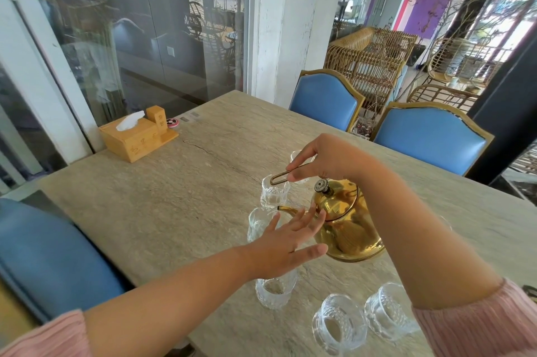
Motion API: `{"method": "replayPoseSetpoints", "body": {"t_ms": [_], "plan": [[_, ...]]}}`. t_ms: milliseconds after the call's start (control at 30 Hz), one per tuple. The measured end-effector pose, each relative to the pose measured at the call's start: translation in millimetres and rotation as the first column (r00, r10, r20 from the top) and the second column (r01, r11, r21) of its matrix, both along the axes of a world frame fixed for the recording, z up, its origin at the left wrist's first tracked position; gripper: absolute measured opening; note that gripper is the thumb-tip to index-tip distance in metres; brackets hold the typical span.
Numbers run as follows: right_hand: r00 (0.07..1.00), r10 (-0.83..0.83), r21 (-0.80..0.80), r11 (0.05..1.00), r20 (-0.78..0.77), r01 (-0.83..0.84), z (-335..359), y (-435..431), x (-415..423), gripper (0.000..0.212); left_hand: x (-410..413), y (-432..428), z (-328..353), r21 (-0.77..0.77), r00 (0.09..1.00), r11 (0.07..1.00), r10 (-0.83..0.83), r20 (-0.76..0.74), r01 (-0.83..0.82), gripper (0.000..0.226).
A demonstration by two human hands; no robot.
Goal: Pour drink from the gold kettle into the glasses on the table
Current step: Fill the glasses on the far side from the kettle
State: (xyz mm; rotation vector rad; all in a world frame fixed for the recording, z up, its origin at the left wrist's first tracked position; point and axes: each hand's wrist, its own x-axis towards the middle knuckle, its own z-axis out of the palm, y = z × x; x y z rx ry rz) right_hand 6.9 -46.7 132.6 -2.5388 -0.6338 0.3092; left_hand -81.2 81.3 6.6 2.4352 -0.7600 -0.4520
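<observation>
gold kettle (345,223) | under right hand (328,157) grip (pinching handle (279,178)) | left hand (284,252) beside

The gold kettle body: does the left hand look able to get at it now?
Probably yes. The left hand is open, its fingers spread right beside the gold kettle, with nothing between them; the right hand holds only the handle above.

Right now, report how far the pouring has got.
Done: the right hand grips the kettle by its wire handle, and it leans spout-first toward a glass. In hand: the open left hand hovers by the kettle; no stream shows. Left: every glass in view looks empty, so all pouring remains.
</observation>
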Motion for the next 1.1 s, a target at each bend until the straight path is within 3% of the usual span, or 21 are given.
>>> {"method": "replayPoseSetpoints", "body": {"t_ms": [167,500,933,1100], "plan": [[1.000,-0.013,0.044,0.999,0.008,0.013,-8.2,-10.0,0.1,0.026,2.6,-1.8,-4.6,0.022,1.000,1.000,-0.006,0.012,0.005,0.074],[0.992,-0.116,0.232,0.965,-0.042,0.123,-18.8,-35.4,-7.6,0.017,10.9,-0.9,-5.8,0.081,0.999,0.996,-0.040,0.010,0.039,0.064],[0.928,-0.354,0.449,0.814,-0.121,0.369,-20.0,-67.2,-33.1,0.010,36.5,-0.5,11.8,0.121,0.974,0.968,-0.226,0.033,0.220,0.056],[0.914,-0.394,0.504,0.772,-0.099,0.387,-20.5,-75.0,-43.4,0.018,30.8,-7.1,13.4,0.127,0.966,0.960,-0.256,0.048,0.248,0.058]]}}
